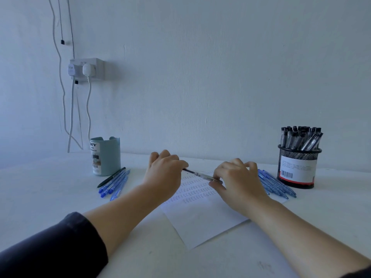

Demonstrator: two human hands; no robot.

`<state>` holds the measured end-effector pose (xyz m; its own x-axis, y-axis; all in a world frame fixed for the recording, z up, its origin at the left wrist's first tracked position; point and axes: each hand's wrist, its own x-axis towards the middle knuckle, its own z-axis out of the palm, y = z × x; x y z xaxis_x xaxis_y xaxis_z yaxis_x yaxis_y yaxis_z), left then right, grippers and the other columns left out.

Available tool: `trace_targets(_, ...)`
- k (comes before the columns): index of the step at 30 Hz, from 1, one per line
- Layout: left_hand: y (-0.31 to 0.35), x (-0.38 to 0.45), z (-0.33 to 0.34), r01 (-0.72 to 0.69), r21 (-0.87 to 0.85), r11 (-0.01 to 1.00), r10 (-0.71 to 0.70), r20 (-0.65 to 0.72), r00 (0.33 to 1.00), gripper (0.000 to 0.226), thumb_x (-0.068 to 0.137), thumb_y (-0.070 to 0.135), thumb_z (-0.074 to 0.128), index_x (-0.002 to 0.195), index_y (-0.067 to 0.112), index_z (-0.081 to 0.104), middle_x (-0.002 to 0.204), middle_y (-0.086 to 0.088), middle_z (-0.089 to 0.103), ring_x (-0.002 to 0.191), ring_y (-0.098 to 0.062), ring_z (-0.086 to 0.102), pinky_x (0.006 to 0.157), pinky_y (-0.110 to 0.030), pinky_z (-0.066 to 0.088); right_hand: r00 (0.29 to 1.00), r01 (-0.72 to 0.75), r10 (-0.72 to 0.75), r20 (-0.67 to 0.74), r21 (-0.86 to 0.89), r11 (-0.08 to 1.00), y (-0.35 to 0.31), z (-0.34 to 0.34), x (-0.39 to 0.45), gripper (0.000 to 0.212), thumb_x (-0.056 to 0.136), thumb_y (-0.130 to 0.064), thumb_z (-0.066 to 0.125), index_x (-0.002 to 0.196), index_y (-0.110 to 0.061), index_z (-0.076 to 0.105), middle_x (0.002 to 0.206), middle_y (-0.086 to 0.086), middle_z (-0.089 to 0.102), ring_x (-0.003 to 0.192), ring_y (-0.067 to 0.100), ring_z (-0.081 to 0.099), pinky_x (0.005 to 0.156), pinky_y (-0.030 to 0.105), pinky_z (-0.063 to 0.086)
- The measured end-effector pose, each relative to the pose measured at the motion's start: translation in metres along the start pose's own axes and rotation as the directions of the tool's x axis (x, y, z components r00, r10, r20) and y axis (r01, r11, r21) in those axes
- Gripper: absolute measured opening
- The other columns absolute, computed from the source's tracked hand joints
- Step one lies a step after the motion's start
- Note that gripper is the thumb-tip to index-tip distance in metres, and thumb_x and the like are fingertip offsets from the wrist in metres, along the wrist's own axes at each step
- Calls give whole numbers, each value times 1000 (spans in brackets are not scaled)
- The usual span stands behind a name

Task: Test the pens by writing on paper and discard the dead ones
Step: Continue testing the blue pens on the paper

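Both hands met over the paper, sharing one pen between them. The left hand had its fingers curled round the dark end, and the right hand pinched the clear barrel end between thumb and fingers. The pen hung level just above the rows of scribbles; I judged it was being readied, or passed across for writing, though I could not tell which end was the tip.

The sheet lay skewed on the worktop, one corner toward the person, likely to suit the writing hand. Its lower half was unmarked, so there was room for more test strokes.

Blue pens lay in a bunch to the left, just beside a pale cup. Another bunch of blue pens lay to the right, touching the sheet's far edge. Which bunch held the dead ones I could not tell. A mesh pot packed with upright black pens stood at the right, probably the stock waiting to be tried.

Near the wall the hands were hemmed in by both bunches and both holders. The near worktop offered freer room, and the forearms crossed it from the front.
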<state>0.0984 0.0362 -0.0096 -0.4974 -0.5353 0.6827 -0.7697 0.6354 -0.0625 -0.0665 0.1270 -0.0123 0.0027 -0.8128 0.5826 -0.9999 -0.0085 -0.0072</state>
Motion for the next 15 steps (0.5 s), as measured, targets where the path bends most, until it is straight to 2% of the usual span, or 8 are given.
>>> trace_targets(2,-3,-1,3,-41,0,999,41,-51,998,32,90,-1,53,109,19,70,91,2,68,95,-23,50,74,-31,15,1000,20,-20,5,16,1000,-1,0,-1,17,98,-41,44,91,-28,52,115,-15,54,117,11,36,102,35,15)
trace_targets(5,-6,-1,9,-88,15,996,89,-102,991,29,69,-12,70,83,14,74,65,2,64,73,-25,54,66,-31,11,998,58,-58,37,11,998,-3,1,-2,16,99,-38,44,92,-26,52,119,-15,52,120,11,33,102,35,12)
trace_targets(8,-3,-1,10,-123,77,989,132,-115,985,31,57,-12,76,71,15,73,55,6,60,63,-23,54,66,-32,15,995,67,-68,73,6,998,-2,3,-2,23,99,-36,44,107,-21,60,124,-16,50,124,10,30,101,34,8)
trace_targets(10,1,-2,7,-145,102,984,157,-119,980,34,46,-13,77,62,16,69,48,8,55,56,-20,52,65,-31,17,992,76,-77,96,22,997,0,3,-2,25,99,-35,44,110,-20,60,124,-16,48,125,10,28,100,34,5)
trace_targets(15,2,-3,5,-180,132,975,195,-112,974,35,41,-12,77,58,17,67,46,9,53,54,-19,51,67,-29,21,984,100,-110,138,77,992,-1,2,-3,27,100,-34,42,109,-18,61,124,-14,45,126,8,24,103,33,3)
